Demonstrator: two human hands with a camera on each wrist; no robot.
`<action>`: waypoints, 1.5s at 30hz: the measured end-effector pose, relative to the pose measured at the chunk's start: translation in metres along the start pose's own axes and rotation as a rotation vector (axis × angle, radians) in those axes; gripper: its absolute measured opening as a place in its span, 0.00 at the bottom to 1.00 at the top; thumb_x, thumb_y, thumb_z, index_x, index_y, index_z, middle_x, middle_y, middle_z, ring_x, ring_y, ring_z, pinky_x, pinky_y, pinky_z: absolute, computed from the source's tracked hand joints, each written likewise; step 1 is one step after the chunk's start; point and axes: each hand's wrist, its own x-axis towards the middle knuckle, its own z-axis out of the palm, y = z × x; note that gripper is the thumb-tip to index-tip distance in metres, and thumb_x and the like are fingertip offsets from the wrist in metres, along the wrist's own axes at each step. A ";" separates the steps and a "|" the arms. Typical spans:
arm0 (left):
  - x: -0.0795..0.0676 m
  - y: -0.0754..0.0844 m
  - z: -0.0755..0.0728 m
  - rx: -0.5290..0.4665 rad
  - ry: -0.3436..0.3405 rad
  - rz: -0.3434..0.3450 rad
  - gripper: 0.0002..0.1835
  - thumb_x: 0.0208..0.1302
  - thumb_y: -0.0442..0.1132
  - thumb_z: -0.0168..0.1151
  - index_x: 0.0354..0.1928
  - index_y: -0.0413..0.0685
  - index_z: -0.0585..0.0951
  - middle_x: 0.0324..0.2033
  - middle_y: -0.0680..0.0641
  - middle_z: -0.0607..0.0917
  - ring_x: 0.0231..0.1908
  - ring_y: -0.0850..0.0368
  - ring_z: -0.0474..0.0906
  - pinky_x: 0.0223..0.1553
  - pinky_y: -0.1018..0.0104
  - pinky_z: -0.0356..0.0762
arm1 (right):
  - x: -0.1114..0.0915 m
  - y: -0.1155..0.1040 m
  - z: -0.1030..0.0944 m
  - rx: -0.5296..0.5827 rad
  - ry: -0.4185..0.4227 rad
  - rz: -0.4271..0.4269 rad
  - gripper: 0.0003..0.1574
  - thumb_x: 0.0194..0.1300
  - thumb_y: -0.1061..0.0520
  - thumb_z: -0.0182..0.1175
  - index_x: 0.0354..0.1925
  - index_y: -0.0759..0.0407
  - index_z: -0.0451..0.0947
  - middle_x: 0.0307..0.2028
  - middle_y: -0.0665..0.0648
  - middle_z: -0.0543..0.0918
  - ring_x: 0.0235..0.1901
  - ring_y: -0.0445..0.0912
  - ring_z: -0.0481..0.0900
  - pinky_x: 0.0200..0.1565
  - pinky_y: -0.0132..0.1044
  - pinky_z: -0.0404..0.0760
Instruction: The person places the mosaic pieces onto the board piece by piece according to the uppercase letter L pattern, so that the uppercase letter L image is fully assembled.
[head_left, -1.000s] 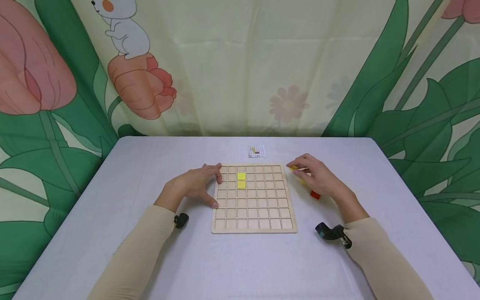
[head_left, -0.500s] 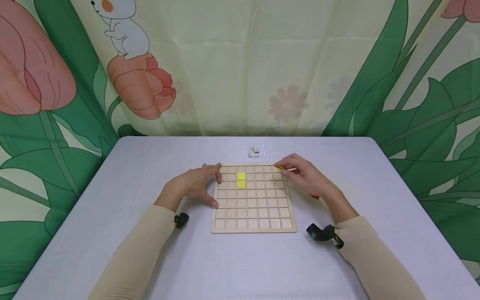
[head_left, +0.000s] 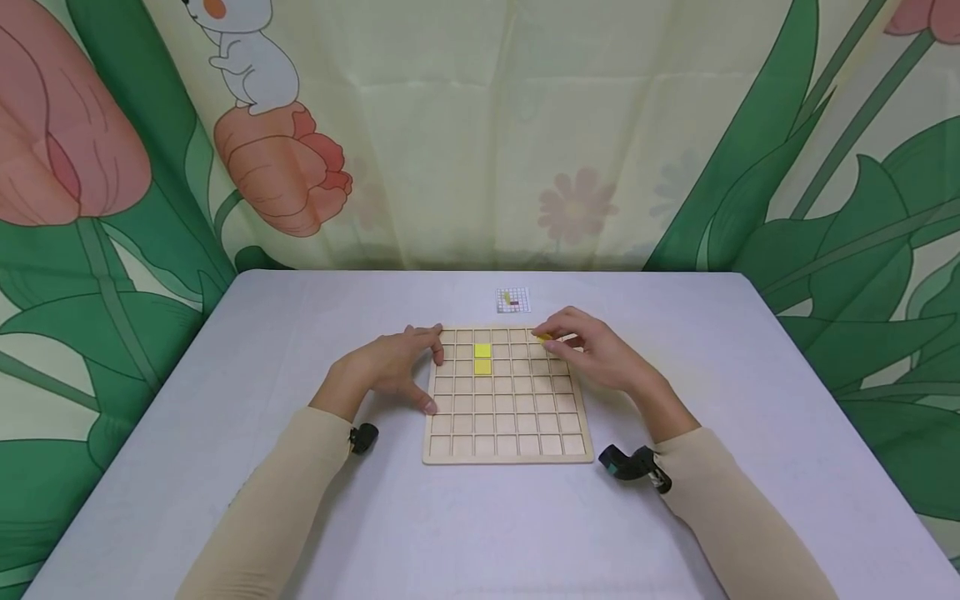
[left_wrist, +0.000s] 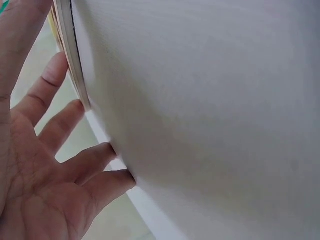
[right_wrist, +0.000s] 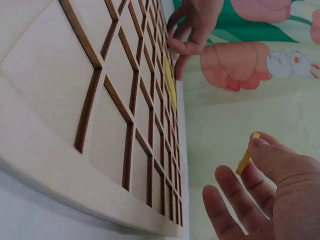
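A square wooden grid board lies flat on the table. Two yellow square tiles fill neighbouring cells in one column, in its upper left part. My left hand spreads its fingers and thumb along the board's left edge; in the left wrist view the fingers touch its side. Above the board's upper right cells, my right hand pinches a third yellow tile between thumb and forefinger. That tile is held on edge in the right wrist view, apart from the grid, the other fingers loosely bent.
Just beyond the board's far edge lies a small printed grid card with yellow and dark red marks. A white cloth covers the table. Behind it hangs a curtain printed with flowers and a rabbit.
My right hand has carried the yellow tile leftward from beside the board to over its upper right. Loose tiles on the right, one red, are now hidden behind that hand. The left hand stays put.
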 end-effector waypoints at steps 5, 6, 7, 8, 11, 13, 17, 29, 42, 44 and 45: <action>0.000 0.000 0.000 -0.001 0.000 0.005 0.37 0.38 0.60 0.86 0.48 0.64 0.73 0.82 0.51 0.51 0.80 0.37 0.48 0.73 0.37 0.57 | 0.005 -0.003 0.009 0.032 -0.027 -0.004 0.15 0.75 0.59 0.61 0.57 0.60 0.81 0.52 0.52 0.81 0.53 0.48 0.81 0.56 0.51 0.80; 0.000 0.000 0.000 -0.003 -0.001 0.005 0.37 0.38 0.60 0.86 0.48 0.64 0.73 0.82 0.51 0.51 0.80 0.37 0.47 0.73 0.37 0.57 | 0.006 -0.003 0.011 0.044 -0.032 -0.005 0.15 0.75 0.59 0.61 0.57 0.60 0.81 0.52 0.52 0.81 0.53 0.48 0.81 0.56 0.51 0.80; 0.000 0.000 0.000 -0.003 -0.002 0.007 0.37 0.38 0.60 0.86 0.48 0.64 0.73 0.82 0.51 0.51 0.80 0.37 0.47 0.73 0.37 0.57 | 0.006 -0.004 0.014 0.051 -0.037 -0.002 0.15 0.75 0.59 0.61 0.57 0.59 0.81 0.52 0.52 0.81 0.52 0.48 0.80 0.56 0.51 0.80; 0.000 0.000 0.000 -0.002 -0.002 0.009 0.37 0.38 0.61 0.86 0.48 0.64 0.73 0.82 0.51 0.51 0.80 0.37 0.47 0.73 0.37 0.58 | 0.007 -0.005 0.016 0.055 -0.042 0.001 0.15 0.75 0.59 0.61 0.57 0.59 0.81 0.53 0.52 0.81 0.52 0.47 0.80 0.56 0.51 0.80; 0.000 0.000 -0.001 -0.001 0.000 0.014 0.37 0.38 0.61 0.86 0.48 0.64 0.73 0.82 0.51 0.51 0.80 0.37 0.47 0.73 0.37 0.58 | 0.009 -0.008 0.023 0.060 -0.064 0.016 0.16 0.74 0.59 0.62 0.58 0.58 0.81 0.53 0.50 0.81 0.52 0.47 0.80 0.56 0.49 0.80; 0.000 0.000 -0.001 0.000 0.001 0.017 0.37 0.38 0.61 0.85 0.49 0.64 0.73 0.82 0.52 0.51 0.80 0.37 0.47 0.73 0.37 0.58 | 0.010 -0.010 0.026 0.051 -0.076 0.016 0.16 0.74 0.59 0.62 0.58 0.58 0.81 0.54 0.50 0.82 0.52 0.46 0.80 0.55 0.47 0.81; 0.000 0.001 -0.002 -0.002 0.001 0.017 0.38 0.38 0.61 0.85 0.49 0.64 0.73 0.82 0.53 0.51 0.80 0.37 0.46 0.73 0.36 0.58 | 0.014 -0.013 0.031 0.064 -0.094 -0.005 0.16 0.72 0.59 0.64 0.57 0.60 0.81 0.53 0.51 0.84 0.50 0.47 0.81 0.53 0.45 0.82; 0.000 0.000 -0.003 -0.003 -0.002 0.026 0.38 0.38 0.61 0.85 0.49 0.64 0.73 0.82 0.52 0.51 0.80 0.37 0.47 0.73 0.36 0.58 | 0.022 -0.015 0.047 0.104 -0.127 -0.015 0.15 0.67 0.57 0.70 0.52 0.56 0.84 0.48 0.51 0.87 0.45 0.44 0.84 0.49 0.45 0.84; -0.002 0.000 -0.001 -0.012 -0.004 0.013 0.38 0.39 0.62 0.85 0.49 0.64 0.73 0.82 0.52 0.50 0.80 0.36 0.46 0.73 0.35 0.58 | 0.026 -0.025 0.062 0.024 -0.158 0.022 0.13 0.66 0.56 0.71 0.49 0.49 0.84 0.41 0.45 0.85 0.38 0.46 0.81 0.44 0.42 0.81; -0.002 -0.001 -0.001 -0.016 -0.004 0.012 0.38 0.39 0.62 0.85 0.49 0.64 0.73 0.82 0.52 0.50 0.80 0.36 0.46 0.73 0.35 0.57 | 0.026 -0.026 0.064 -0.010 -0.161 0.031 0.13 0.66 0.55 0.71 0.49 0.49 0.84 0.41 0.45 0.85 0.38 0.46 0.81 0.44 0.41 0.81; -0.002 -0.001 -0.001 -0.015 -0.003 0.012 0.38 0.39 0.62 0.85 0.49 0.64 0.73 0.82 0.52 0.50 0.80 0.36 0.46 0.73 0.36 0.57 | 0.026 -0.027 0.065 -0.028 -0.165 0.035 0.13 0.66 0.55 0.71 0.49 0.49 0.83 0.42 0.44 0.85 0.39 0.45 0.81 0.45 0.41 0.81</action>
